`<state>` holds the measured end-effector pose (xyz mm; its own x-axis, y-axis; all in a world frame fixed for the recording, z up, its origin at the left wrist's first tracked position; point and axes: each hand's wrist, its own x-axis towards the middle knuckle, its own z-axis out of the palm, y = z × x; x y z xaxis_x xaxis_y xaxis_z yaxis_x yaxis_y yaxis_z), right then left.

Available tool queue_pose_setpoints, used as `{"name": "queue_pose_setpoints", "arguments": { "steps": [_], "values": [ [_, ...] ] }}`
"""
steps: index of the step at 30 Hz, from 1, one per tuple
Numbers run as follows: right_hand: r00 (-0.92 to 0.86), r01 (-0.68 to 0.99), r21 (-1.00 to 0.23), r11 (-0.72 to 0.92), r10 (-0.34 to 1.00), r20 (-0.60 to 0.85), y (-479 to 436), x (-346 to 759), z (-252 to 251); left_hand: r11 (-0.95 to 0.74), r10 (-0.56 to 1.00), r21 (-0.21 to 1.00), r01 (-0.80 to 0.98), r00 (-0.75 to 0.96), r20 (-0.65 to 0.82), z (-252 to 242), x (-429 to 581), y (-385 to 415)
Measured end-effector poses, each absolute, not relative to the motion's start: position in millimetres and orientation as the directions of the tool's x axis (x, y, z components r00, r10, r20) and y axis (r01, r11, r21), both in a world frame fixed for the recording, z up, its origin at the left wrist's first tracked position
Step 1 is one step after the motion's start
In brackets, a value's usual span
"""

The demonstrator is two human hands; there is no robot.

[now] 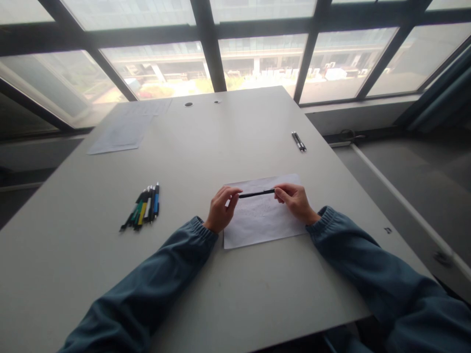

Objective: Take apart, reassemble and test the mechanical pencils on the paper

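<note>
A slim black pen [256, 193] is stretched level between my two hands, above a white sheet of paper [265, 228]. My left hand [221, 207] pinches one end of it between thumb and fingers. At the other end, my right hand [294, 200] grips it the same way. Faint scribbles show on the sheet beneath the pen. Both wrists rest near the paper's left and right edges.
Several pens [145, 208] in black, green, yellow and blue lie bunched on the left. Two pens [299, 141] lie at the right. Loose papers [121, 130] are at the far left of the white table [206, 147], before large windows [261, 59].
</note>
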<state>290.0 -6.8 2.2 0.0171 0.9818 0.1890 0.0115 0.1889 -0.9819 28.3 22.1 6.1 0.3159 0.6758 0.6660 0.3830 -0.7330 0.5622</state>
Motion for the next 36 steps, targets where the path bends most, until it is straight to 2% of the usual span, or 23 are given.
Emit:
{"name": "queue_pose_setpoints", "arguments": {
  "steps": [5, 11, 19, 28, 36],
  "values": [
    [-0.021, -0.008, -0.983, 0.186, 0.982, 0.186, -8.0, 289.5, 3.6, -0.687, 0.725, 0.614, 0.389, 0.308, 0.616, 4.6, 26.8, 20.6],
    [0.015, 0.069, -0.966, 0.251, 0.967, 0.253, -7.1, 289.1, 4.5, -0.663, 0.749, 0.649, 0.374, 0.329, 0.575, 9.0, 27.9, 17.0],
    [-0.056, 0.169, -0.93, 0.327, 0.945, 0.323, -5.7, 288.9, 6.2, -0.689, 0.721, 0.607, 0.395, 0.292, 0.629, 9.3, 28.4, 20.7],
    [-0.232, 0.35, -0.824, 0.446, 0.893, 0.385, -7.8, 289.6, 5.7, -0.72, 0.694, 0.62, 0.313, 0.307, 0.651, 8.0, 29.3, 22.7],
    [-0.177, 0.369, -0.782, 0.503, 0.864, 0.472, -6.7, 291.1, 3.7, -0.719, 0.695, 0.608, 0.337, 0.312, 0.648, 9.0, 30.4, 23.3]
  ]
}}
